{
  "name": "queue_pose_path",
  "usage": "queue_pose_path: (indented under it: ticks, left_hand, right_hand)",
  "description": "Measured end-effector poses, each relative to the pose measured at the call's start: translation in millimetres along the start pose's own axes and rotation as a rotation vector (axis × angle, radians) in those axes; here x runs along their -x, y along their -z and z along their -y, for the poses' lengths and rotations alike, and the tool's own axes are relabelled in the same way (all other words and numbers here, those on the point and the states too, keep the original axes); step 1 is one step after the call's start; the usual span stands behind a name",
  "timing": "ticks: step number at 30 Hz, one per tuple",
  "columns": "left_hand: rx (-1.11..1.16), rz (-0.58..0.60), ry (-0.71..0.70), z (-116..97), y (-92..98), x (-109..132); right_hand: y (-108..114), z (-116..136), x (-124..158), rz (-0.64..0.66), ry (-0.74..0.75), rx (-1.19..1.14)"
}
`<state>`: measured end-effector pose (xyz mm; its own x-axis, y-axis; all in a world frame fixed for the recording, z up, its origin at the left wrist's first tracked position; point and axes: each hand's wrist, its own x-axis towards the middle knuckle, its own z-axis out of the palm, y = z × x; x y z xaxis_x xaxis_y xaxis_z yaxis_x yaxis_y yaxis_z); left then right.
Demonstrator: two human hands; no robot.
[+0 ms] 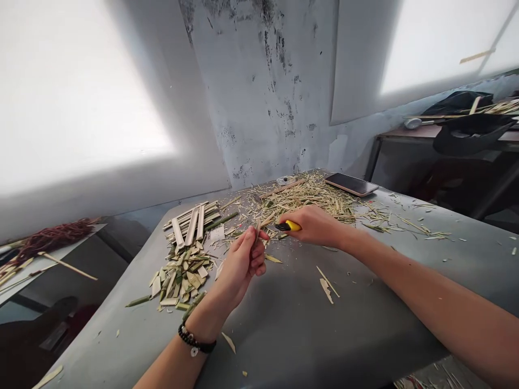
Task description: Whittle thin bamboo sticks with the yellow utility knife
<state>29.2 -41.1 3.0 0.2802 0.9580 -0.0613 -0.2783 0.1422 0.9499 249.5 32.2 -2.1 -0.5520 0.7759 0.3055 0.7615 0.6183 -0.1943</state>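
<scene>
My left hand (248, 253) is closed, pinching a thin bamboo strip (258, 226) between thumb and fingers. Just to its right, my right hand (316, 224) grips a yellow and black utility knife (288, 226). The knife's dark front end points left toward the strip; its blade is too small to make out. To the left of my hands lie a stack of split bamboo slats (190, 227) and a heap of short bamboo offcuts (184, 275). Behind my hands spreads a pile of fine bamboo shavings (320, 197).
A phone (352, 184) lies at the back right of the grey table (284, 335). Loose slivers (327, 286) lie in front of my right hand. Side tables hold reddish cords (57, 237) at left and a black cap (470, 132) at right. A stained wall (275, 97) stands behind.
</scene>
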Motion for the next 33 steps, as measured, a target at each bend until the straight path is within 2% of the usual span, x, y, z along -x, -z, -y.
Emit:
queue_pose_path:
  ticks: [8,13,18,22,26,30,33]
  left_hand:
    - [-0.04,-0.044,-0.031,-0.4,0.5,0.1]
    - [-0.064,-0.061,-0.044,0.0,-2.0,0.0]
    - [-0.087,-0.07,-0.029,-0.4,-3.8,1.2]
    - [-0.053,-0.102,-0.009,1.1,-3.7,0.6]
    - [0.026,-0.131,-0.012,2.9,-2.9,-2.2]
    - [0.078,-0.135,-0.041,5.0,-0.7,-5.0]
    - [0.084,-0.126,-0.054,7.0,1.8,-6.6]
  right_hand:
    - [-0.3,13.0,3.5,0.046,0.046,-0.009]
    - [-1.3,17.3,4.8,0.019,0.084,-0.063]
    - [-0.7,12.7,1.3,-0.13,-0.093,-0.04]
    - [3.2,9.4,1.0,-0.185,-0.198,-0.061]
    - [4.5,8.8,2.2,-0.151,-0.215,-0.107]
    - [3.4,8.7,2.5,-0.076,-0.175,-0.125]
    - [3.4,10.7,2.8,-0.075,-0.147,-0.116]
